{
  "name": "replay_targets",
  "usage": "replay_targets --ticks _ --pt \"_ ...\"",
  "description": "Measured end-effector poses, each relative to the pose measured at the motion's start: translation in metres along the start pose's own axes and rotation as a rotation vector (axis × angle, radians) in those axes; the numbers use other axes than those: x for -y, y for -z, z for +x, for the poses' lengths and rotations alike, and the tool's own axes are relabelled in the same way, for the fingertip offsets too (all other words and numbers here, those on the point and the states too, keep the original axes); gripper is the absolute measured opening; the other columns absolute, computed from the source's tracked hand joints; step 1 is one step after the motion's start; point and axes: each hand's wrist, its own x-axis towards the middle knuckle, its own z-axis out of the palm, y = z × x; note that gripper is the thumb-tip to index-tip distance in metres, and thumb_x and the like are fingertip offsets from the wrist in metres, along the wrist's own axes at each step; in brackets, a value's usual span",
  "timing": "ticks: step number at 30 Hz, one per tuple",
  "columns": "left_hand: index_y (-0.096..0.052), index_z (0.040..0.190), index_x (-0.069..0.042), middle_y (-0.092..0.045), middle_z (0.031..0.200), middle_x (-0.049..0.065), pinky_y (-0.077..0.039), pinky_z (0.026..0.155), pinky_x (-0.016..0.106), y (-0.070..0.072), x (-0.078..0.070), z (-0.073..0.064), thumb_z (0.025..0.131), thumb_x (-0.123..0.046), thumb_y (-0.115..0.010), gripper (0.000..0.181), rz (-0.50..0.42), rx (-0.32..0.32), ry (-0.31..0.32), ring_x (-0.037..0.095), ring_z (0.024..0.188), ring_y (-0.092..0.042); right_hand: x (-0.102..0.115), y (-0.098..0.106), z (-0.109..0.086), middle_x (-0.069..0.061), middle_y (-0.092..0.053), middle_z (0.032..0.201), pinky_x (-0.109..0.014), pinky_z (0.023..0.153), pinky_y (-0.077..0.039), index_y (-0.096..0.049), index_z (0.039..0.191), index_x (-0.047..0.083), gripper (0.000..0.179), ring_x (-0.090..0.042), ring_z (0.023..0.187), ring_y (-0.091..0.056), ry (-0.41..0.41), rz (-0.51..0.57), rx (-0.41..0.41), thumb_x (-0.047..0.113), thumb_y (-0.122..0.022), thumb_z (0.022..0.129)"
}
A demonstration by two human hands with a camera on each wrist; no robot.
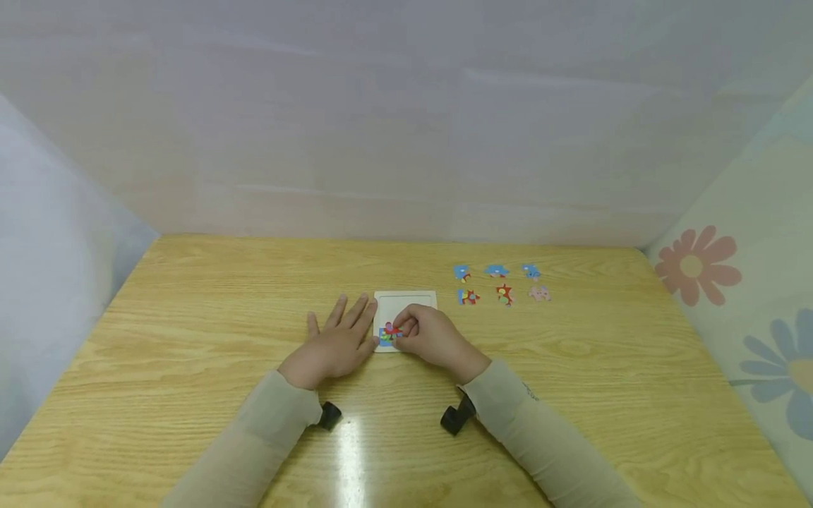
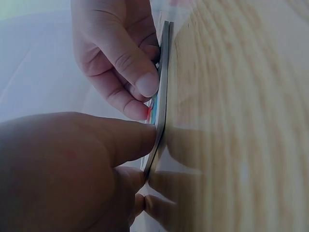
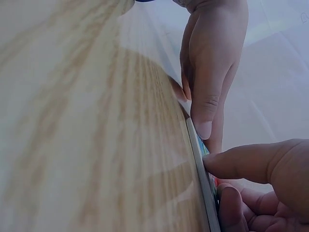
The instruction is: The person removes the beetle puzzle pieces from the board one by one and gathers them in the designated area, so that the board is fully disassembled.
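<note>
In the head view the spread left hand (image 1: 339, 346) braces the tray (image 1: 406, 293), whose near-left corner contains a piece (image 1: 386, 334) that the right hand (image 1: 432, 335) pinches, six pieces (image 1: 504, 294) lying rightward on the counter (image 1: 254, 282); in the left-wrist view the left thumb meets the tray's edge; in the right-wrist view crowding fingertips could nudge the piece askew.

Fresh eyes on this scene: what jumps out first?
Two hands meeting at the small pale puzzle tray: the left hand spread along its left edge, the right hand pinching at a colourful jigsaw piece near its near-left corner. Next, six loose jigsaw pieces in two rows, right of the tray. Then the big red flower on the right-hand wall.
</note>
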Motion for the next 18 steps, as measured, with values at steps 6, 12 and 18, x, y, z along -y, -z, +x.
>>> replay_targets --ticks 6,12,18 --pt "-0.003 0.165 -0.019 0.007 0.171 0.004 0.011 0.106 0.08 0.0002 0.0007 0.0001 0.11 -0.044 -0.035 0.068 0.004 0.004 -0.007 0.038 0.153 0.014 0.0014 0.0002 0.0006 0.0 -0.06 0.084 -0.026 0.067 -0.048 -0.068 0.103 0.006 0.019 -0.012 0.072 -0.054 -0.007 -0.021 -0.001 0.007 -0.078 0.087" --pt "-0.002 0.165 -0.018 0.007 0.171 0.003 0.012 0.106 0.08 0.0009 0.0012 0.0 0.11 -0.043 -0.033 0.067 -0.006 0.011 -0.011 0.038 0.153 0.015 0.004 0.0006 -0.0006 0.0 -0.059 0.085 -0.026 0.069 -0.047 -0.067 0.104 0.007 0.019 -0.012 0.073 -0.053 -0.001 -0.056 0.003 0.008 -0.077 0.088" --pt "-0.001 0.165 -0.018 0.006 0.171 0.004 0.013 0.105 0.08 0.0022 0.0005 -0.0006 0.11 -0.042 -0.035 0.068 -0.018 0.017 -0.01 0.038 0.153 0.016 0.004 0.0008 -0.0002 0.001 -0.058 0.085 -0.026 0.069 -0.046 -0.066 0.106 0.007 0.019 -0.012 0.074 -0.052 0.013 -0.087 0.014 0.008 -0.076 0.089"
